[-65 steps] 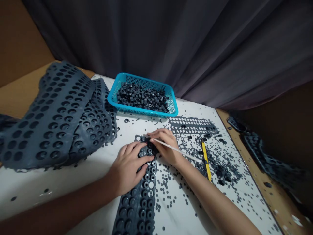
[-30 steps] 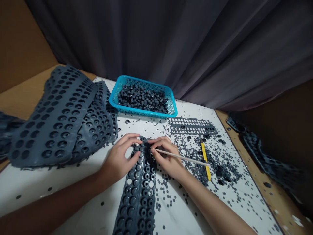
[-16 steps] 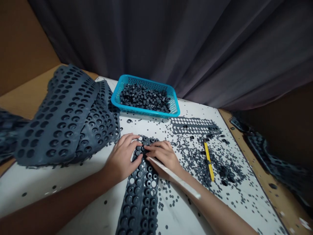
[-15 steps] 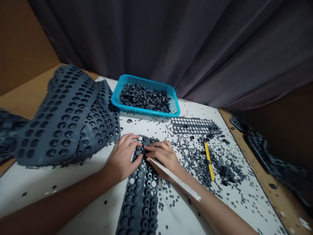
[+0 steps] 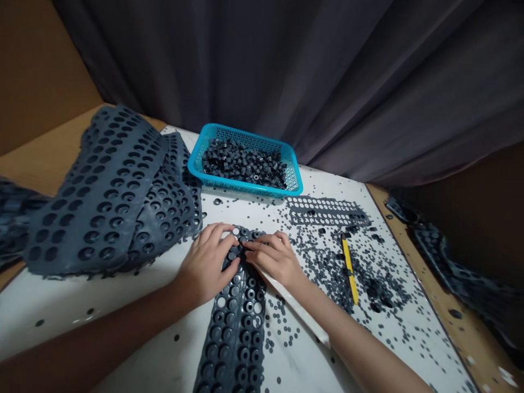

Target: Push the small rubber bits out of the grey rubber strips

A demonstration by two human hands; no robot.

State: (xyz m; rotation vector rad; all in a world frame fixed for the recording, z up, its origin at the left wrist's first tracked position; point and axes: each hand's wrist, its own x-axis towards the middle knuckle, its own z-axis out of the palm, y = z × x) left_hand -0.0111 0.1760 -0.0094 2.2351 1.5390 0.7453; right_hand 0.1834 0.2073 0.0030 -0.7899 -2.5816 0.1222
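Observation:
A dark grey rubber sheet (image 5: 229, 333) with rows of round cup-shaped pieces runs from the bottom edge up to my hands. A few of its round holes show white through. My left hand (image 5: 207, 262) grips the far part of the sheet, fingers curled over the left side and thumb on top. My right hand (image 5: 276, 259) is closed around a long white flat stick (image 5: 301, 311), whose free end slants back beside my forearm. Fingertips of both hands meet near one round piece, and the stick's front tip is hidden under the right fingers.
A blue basket (image 5: 245, 188) full of small dark rubber pieces stands behind my hands. Folded rubber sheets (image 5: 106, 191) are heaped on the left. Rightward lie a punched-out sheet (image 5: 327, 213), a yellow cutter knife (image 5: 349, 270) and many scattered dark discs (image 5: 327, 273).
The white stick's free end has swung down and slightly left, turning in my right hand. My left hand keeps nearly the same place on the rubber sheet.

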